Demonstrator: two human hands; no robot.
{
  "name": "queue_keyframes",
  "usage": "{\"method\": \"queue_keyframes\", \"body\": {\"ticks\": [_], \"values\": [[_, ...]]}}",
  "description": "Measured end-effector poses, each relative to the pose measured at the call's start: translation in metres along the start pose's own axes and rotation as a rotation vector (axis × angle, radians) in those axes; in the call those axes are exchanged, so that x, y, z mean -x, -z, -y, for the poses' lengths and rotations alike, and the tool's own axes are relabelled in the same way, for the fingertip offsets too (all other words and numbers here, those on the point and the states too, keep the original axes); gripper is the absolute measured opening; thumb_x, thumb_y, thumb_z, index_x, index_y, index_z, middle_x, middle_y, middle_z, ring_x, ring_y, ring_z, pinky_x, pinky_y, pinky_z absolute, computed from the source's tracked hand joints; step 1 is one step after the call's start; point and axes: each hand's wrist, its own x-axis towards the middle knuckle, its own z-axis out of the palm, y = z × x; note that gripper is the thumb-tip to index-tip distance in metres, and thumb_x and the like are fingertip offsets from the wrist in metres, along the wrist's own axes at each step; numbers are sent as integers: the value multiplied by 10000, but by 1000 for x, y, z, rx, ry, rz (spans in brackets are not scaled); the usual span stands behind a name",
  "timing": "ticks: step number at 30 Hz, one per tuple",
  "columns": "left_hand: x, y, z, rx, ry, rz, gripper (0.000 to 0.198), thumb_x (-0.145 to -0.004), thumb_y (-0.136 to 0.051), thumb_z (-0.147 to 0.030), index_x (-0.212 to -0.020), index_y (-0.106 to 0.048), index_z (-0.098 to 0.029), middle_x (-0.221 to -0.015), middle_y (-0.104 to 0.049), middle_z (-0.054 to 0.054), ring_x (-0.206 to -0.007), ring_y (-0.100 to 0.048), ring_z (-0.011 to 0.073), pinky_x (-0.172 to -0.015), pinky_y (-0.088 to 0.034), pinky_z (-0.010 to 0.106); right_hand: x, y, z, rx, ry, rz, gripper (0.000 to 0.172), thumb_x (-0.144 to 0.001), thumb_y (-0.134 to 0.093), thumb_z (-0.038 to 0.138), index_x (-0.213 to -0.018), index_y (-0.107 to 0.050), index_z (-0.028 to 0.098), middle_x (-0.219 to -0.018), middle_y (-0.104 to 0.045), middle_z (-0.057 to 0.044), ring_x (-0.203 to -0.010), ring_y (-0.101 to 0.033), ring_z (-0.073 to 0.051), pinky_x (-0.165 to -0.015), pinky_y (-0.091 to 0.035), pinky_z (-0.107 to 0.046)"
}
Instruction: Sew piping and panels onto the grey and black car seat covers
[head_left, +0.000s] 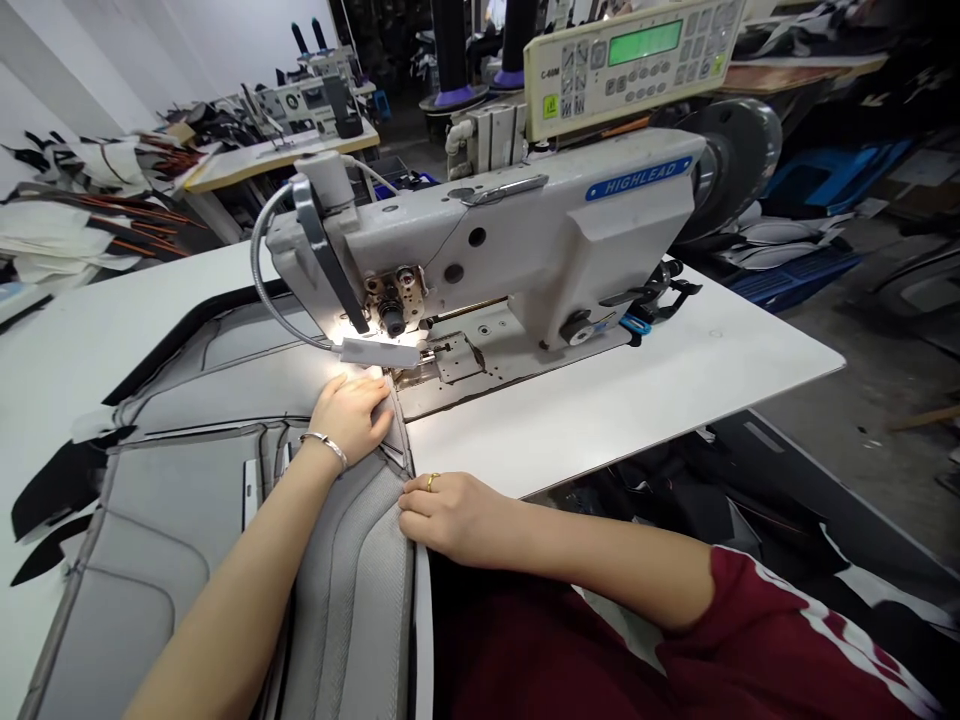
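A large grey stitched seat cover [375,560] lies on the white table, its right edge running up to the sewing machine [487,230]. My left hand [352,415] rests on the cover with fingers stretched out, just in front of the needle area. Farther down the same edge, my right hand [457,515] pinches the cover's border between thumb and fingers. The lit lamp [379,352] on a bent metal tube hides the needle and presser foot from me. A metal needle plate [461,355] shows to the right of the lamp.
A control panel [637,65] with a green screen sits above the machine. The white tabletop [600,420] ends along a front edge near my right forearm. Black fabric pieces [60,490] lie at the left. Another sewing machine [292,105] stands behind.
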Motion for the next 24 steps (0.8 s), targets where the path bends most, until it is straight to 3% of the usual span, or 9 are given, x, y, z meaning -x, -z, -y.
{"method": "queue_keyframes", "body": {"ticks": [15, 20, 24], "values": [[-8, -13, 4, -39, -46, -123, 328, -818, -515, -312, -1049, -719, -203, -1214, -698, 95, -1153, -624, 276, -1085, -357, 507, 1, 4, -13, 6, 12, 47, 215, -948, -431, 49, -785, -496, 172, -839, -611, -29, -809, -575, -98, -793, -475, -214], [-2, -10, 1, -5, -65, -179, 276, -848, -489, -325, -865, -744, -219, -998, -750, 63, -945, -664, 257, -852, -497, 419, 1, 5, -11, 41, 26, 65, 209, -947, -436, 55, -785, -494, 173, -827, -604, -27, -779, -566, -97, -784, -469, -217], [17, -6, -2, 20, -139, -165, 341, -905, -438, -351, -909, -740, -193, -1075, -739, 88, -846, -660, 236, -753, -525, 391, 2, 6, -8, 55, 43, 41, 208, -927, -438, 50, -768, -491, 173, -789, -591, -21, -744, -547, -106, -735, -455, -221]]}}
